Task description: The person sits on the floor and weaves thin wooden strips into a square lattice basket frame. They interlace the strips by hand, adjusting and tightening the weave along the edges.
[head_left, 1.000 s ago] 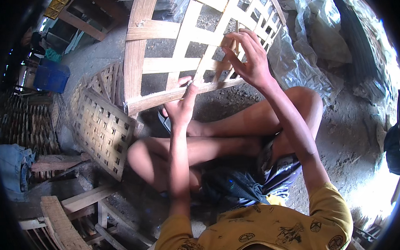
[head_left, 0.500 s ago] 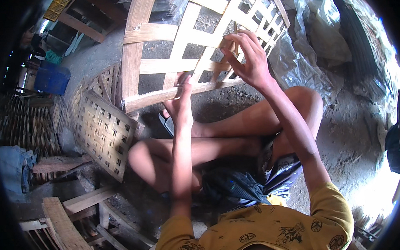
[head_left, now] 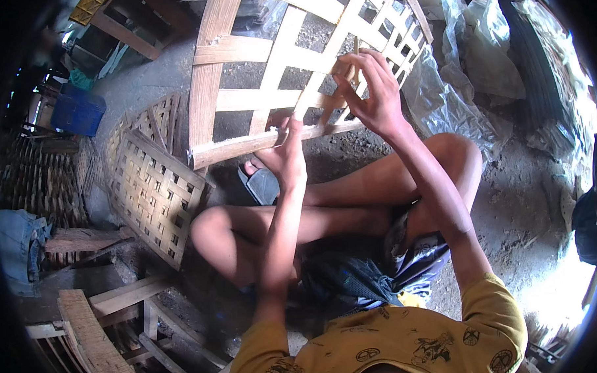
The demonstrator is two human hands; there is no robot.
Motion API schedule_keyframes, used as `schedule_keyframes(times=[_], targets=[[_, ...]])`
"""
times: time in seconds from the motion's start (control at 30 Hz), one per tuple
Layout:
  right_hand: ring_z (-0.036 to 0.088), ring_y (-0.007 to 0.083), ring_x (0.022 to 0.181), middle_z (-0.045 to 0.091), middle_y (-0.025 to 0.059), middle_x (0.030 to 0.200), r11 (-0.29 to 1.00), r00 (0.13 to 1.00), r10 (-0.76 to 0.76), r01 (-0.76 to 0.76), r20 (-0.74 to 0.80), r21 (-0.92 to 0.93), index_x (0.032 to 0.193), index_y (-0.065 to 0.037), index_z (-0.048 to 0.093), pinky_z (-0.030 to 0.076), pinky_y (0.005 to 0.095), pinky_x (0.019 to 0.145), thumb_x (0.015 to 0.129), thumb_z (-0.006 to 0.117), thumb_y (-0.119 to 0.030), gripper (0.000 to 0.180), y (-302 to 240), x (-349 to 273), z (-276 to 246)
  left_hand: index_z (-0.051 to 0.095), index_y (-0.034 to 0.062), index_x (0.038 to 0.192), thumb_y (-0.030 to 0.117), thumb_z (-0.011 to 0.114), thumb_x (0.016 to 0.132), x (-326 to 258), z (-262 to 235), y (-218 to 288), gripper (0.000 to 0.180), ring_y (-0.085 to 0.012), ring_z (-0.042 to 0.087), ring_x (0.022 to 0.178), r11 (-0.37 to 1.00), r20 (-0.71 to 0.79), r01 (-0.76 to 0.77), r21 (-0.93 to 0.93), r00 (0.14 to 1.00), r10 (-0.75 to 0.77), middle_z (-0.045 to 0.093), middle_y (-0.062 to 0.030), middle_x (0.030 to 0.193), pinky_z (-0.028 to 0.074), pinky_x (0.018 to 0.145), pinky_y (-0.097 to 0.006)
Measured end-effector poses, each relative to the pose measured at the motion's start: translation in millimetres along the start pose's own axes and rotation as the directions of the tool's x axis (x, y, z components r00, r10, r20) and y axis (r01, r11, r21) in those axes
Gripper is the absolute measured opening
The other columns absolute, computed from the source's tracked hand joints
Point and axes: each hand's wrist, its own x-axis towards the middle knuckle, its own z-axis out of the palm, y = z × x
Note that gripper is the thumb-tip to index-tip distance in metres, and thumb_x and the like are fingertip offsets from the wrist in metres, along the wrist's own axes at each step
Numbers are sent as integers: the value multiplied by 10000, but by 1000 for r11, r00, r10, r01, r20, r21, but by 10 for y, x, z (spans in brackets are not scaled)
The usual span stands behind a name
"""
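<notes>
A large panel of woven pale bamboo strips [head_left: 271, 72] stands tilted in front of my crossed legs. My left hand [head_left: 284, 154] is closed round its lower wooden rim [head_left: 231, 148], thumb on top and fingers partly hidden behind. My right hand [head_left: 377, 95] is at the middle of the weave, its fingers bent round a thin upright bamboo strip [head_left: 357, 72]. The thumb and fingertips lie close against the strips there; part of that grip is hidden by the hand itself.
Smaller woven bamboo panels [head_left: 155, 195] lean on the left. Wooden frame pieces [head_left: 96, 335] lie at the lower left, with blue cloth [head_left: 21, 245] above them. A blue container [head_left: 77, 112] stands farther back. Clear plastic sheeting [head_left: 450, 96] covers the ground at right.
My left hand has shifted right along the lower rim. The panel's left side has swung slightly right, and more of my sandalled foot shows. My right hand has barely moved.
</notes>
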Motion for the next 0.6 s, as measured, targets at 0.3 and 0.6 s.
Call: schedule_keyframes(times=[0.3, 0.6], targets=[[628, 349, 1136, 694, 115, 1081, 1000, 1000, -29, 29, 12, -9, 1162, -51, 642, 516, 441, 947, 840, 802, -81, 361, 1, -12, -28, 606, 12, 1169, 190, 688, 940, 0, -192, -179, 301, -220, 562, 1124, 975, 42, -222, -19, 974, 222, 625, -106, 1171, 411, 1029, -409], [635, 339, 1090, 684, 115, 1059, 1000, 999, 0, 0, -43, -9, 1167, -56, 642, 528, 432, 908, 814, 791, -64, 383, 125, 49, -79, 533, 2, 1241, -12, 671, 936, -99, -34, 112, 335, -270, 654, 1152, 977, 13, -133, -168, 991, 137, 666, -159, 1198, 493, 1074, -424]])
